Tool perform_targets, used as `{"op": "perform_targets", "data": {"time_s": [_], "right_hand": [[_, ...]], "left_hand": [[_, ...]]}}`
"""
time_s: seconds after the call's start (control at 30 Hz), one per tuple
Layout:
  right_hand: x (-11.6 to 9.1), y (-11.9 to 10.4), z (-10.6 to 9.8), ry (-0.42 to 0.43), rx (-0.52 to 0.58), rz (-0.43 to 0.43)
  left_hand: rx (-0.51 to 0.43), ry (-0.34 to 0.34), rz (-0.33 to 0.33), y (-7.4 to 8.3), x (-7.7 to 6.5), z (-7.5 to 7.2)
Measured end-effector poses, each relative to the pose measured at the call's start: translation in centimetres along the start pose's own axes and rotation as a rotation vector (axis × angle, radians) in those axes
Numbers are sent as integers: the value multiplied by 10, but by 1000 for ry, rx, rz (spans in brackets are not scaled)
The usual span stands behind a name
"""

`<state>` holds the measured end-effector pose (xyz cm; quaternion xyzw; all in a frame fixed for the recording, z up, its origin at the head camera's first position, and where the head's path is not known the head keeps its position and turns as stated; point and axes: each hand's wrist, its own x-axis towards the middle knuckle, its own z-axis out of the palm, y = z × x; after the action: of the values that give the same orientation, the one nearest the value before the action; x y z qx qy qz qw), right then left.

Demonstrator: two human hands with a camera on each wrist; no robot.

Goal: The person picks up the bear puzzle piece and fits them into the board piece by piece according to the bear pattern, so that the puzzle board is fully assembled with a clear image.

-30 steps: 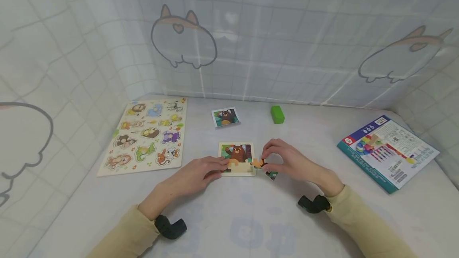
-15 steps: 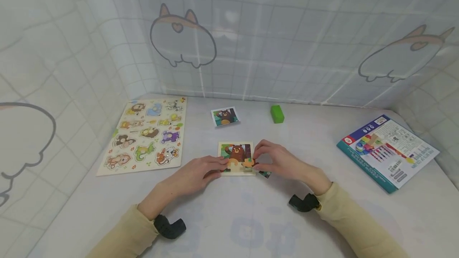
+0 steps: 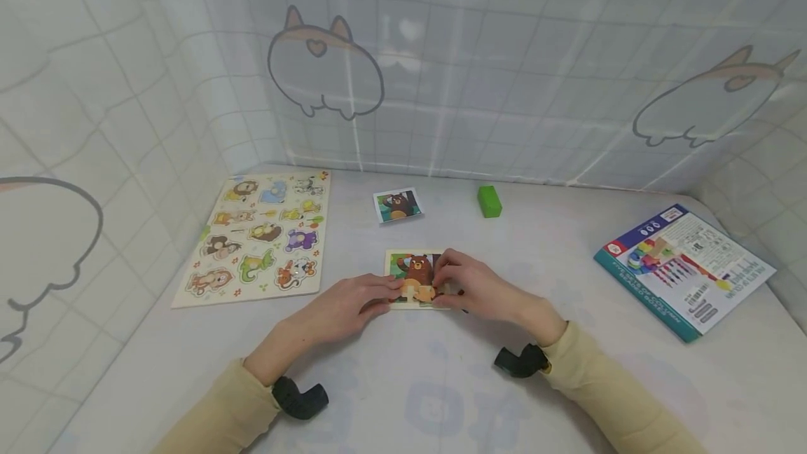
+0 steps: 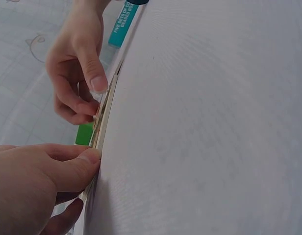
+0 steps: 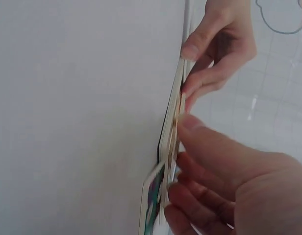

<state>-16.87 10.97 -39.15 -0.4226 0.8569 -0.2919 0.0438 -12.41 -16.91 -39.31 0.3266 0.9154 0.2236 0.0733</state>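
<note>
A small wooden jigsaw puzzle board (image 3: 412, 307) with a brown bear picture lies on the table in front of me. My left hand (image 3: 347, 305) holds it by its left side, thumb at the near edge and fingers at the picture. Between thumb and fingers, my right hand (image 3: 484, 291) pinches an orange puzzle piece (image 3: 425, 293) over the board's lower part, where pale bare wood shows. Another puzzle piece (image 5: 153, 196), dark and green, lies at the board's right side, mostly covered by my right hand in the head view.
Behind the board lie a bear picture card (image 3: 398, 206) and a green block (image 3: 489, 202). An animal puzzle board (image 3: 252, 286) lies at left, a flat teal-edged box (image 3: 687, 272) at right. Draped cloth walls (image 3: 441, 76) enclose the back and sides.
My right hand has moved left with the orange puzzle piece, from beside the board to over its lower part. The left hand has stayed in place.
</note>
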Motion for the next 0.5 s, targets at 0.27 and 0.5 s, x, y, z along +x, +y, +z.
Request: {"op": "perform_targets", "data": {"time_s": [0.27,0.5], "right_hand": [[4,-2,7,31,-32,7],[6,-1,15,86,-28,-27]], "left_hand": [[6,7,15,0,0,-1],[19,1,5,1,0,0]]}}
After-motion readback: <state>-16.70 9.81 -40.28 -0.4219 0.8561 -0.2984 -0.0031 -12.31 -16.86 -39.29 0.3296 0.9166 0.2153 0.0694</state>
